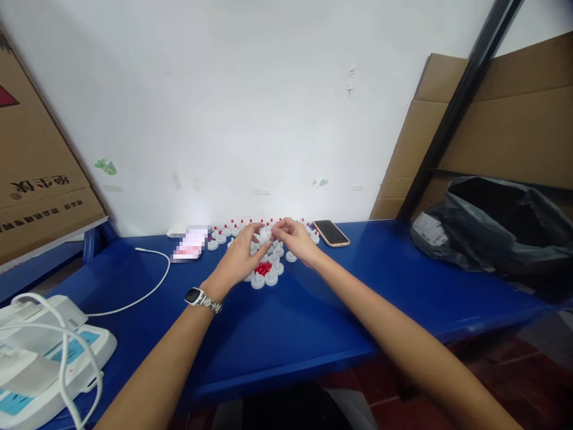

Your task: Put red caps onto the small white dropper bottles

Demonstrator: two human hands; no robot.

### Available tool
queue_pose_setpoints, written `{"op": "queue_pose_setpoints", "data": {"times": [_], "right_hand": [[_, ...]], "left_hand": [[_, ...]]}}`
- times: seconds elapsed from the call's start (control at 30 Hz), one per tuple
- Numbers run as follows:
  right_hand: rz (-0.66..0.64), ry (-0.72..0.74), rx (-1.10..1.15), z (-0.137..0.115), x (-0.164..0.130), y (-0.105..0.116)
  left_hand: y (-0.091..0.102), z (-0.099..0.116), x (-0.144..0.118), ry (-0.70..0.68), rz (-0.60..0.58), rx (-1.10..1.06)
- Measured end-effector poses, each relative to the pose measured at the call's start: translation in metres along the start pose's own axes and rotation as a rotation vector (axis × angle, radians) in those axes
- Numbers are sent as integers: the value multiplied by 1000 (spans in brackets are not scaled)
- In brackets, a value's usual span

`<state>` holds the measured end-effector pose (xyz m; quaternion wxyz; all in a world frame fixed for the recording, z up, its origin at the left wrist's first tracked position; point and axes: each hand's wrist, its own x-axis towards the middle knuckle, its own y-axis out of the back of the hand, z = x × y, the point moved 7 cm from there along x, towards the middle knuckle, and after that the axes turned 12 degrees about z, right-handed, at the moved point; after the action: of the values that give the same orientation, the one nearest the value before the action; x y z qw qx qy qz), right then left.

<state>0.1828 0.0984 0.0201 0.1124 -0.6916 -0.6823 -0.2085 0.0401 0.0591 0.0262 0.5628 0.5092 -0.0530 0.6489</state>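
Note:
Both my hands meet over a cluster of small white plastic caps [271, 278] with red tips, spread near the far edge of a blue table [313, 322]. My left hand [242, 254], with a wristwatch on its wrist, pinches a small white cap [264, 236] with its fingertips. My right hand [295, 239] touches the same cap from the right side, fingers curled around it. A little pile of loose red tips [262, 268] lies among the caps just below my hands.
A phone [331, 232] lies face up right of the caps. A white cable [147, 286] runs left toward a white and blue device [49, 364]. A dark plastic bag [487, 224] sits at the right. Cardboard boxes [40, 179] lean at both sides.

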Motion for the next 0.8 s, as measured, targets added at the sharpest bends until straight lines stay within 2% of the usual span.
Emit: {"op": "queue_pose_setpoints", "data": {"times": [0.1, 0.27, 0.4, 0.6, 0.8], "right_hand": [[23, 24, -40, -3, -13, -6], [46, 170, -195, -7, -21, -10], [42, 163, -174, -6, -22, -11], [100, 209, -194, -17, -25, -8], [144, 278, -266, -31, -32, -8]], "left_hand": [[-1, 8, 1, 14, -25, -81], [3, 18, 1, -8, -21, -148], [3, 21, 1, -31, -43, -198], [0, 9, 3, 124, -44, -348], [-2, 11, 6, 243, -41, -510]]}}
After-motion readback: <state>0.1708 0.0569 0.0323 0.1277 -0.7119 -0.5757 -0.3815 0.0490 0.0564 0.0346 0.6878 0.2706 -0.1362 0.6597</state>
